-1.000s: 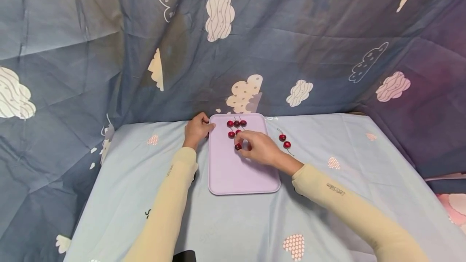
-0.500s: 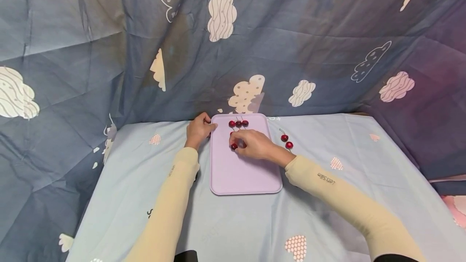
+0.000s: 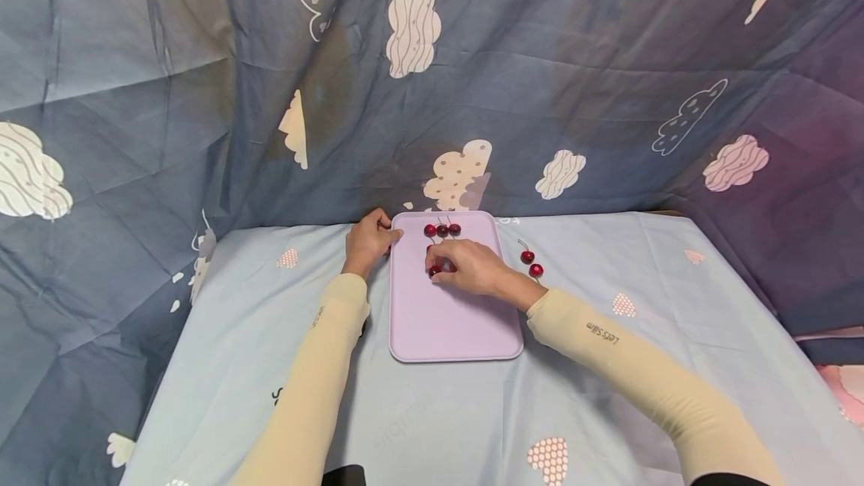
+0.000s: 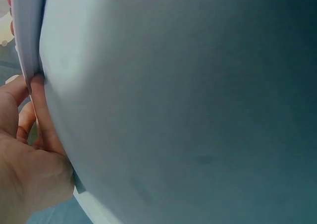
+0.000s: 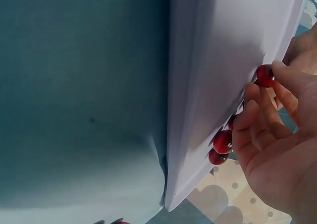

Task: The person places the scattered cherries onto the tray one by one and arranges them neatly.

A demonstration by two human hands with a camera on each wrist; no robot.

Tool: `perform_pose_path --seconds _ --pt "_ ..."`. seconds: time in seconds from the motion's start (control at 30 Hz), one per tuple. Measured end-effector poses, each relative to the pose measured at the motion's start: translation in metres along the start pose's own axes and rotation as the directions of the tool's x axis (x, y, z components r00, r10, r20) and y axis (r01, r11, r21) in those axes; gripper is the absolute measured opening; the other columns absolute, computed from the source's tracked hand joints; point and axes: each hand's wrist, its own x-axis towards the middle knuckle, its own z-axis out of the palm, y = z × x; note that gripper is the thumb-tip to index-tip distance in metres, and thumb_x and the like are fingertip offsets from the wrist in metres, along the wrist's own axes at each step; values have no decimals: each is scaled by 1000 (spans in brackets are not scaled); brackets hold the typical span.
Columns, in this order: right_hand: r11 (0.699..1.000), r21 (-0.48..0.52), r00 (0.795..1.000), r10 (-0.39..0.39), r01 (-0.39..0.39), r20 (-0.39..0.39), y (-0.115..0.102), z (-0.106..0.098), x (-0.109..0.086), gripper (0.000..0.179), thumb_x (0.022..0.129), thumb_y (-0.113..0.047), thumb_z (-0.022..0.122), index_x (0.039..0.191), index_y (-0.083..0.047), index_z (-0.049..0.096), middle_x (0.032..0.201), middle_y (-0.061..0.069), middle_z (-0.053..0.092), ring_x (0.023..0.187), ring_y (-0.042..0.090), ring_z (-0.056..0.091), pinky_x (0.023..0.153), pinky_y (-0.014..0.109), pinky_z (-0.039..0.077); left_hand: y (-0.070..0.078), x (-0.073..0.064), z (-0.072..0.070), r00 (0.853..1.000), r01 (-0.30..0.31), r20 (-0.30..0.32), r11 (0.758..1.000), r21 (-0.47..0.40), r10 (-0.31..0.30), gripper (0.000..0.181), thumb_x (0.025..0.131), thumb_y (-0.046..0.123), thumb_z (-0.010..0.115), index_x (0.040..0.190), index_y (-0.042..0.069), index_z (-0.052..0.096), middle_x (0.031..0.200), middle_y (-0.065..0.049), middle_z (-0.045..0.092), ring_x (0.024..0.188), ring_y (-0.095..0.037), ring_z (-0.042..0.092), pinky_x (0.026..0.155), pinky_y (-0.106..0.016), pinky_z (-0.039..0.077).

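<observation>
A lilac tray (image 3: 456, 328) lies on the cloth, holding several dark red cherries (image 3: 442, 231) with stems near its far end. My right hand (image 3: 472, 268) is over the tray and pinches a cherry (image 3: 435, 271) low above or on its surface; the right wrist view shows this cherry (image 5: 265, 76) between thumb and fingertips. Part of the second row of cherries is hidden behind that hand. My left hand (image 3: 367, 244) grips the tray's far left edge, thumb on the rim; in the left wrist view a finger (image 4: 42, 105) lies along the rim's outer side.
Two more cherries (image 3: 531, 262) with stems lie on the pale blue cloth (image 3: 607, 366) right of the tray. A dark cloud-patterned curtain (image 3: 324, 133) hangs behind the table's far edge.
My right hand has shifted slightly left with its cherry, then held nearly still over the last half second. My left hand keeps its place at the tray edge.
</observation>
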Motion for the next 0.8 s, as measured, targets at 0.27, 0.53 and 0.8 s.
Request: perform_pose_path --seconds 0.27,0.53,0.8 --pt "999 36 1000 -31 31 1 2 0 -1 18 90 -16 84 106 -21 76 107 -5 74 93 17 64 90 40 51 2 -2 0 1000 29 8 1000 -2 -29 23 96 31 76 101 14 62 89 -8 73 81 -25 69 91 -41 45" --pt "999 28 999 -30 31 -12 5 -1 -3 20 91 -14 83 108 -20 76 105 -3 73 88 16 60 85 35 49 1 -2 1 999 33 13 999 -19 -33 23 96 31 76 102 14 62 91 -9 73 83 -26 69 93 -42 45" --pt "999 42 1000 -18 18 -5 7 0 -4 21 91 -16 83 110 -21 76 106 -3 72 87 16 60 83 33 47 -3 4 3 999 37 19 999 -7 -36 23 96 32 76 101 15 63 91 -9 74 82 -25 70 91 -40 45"
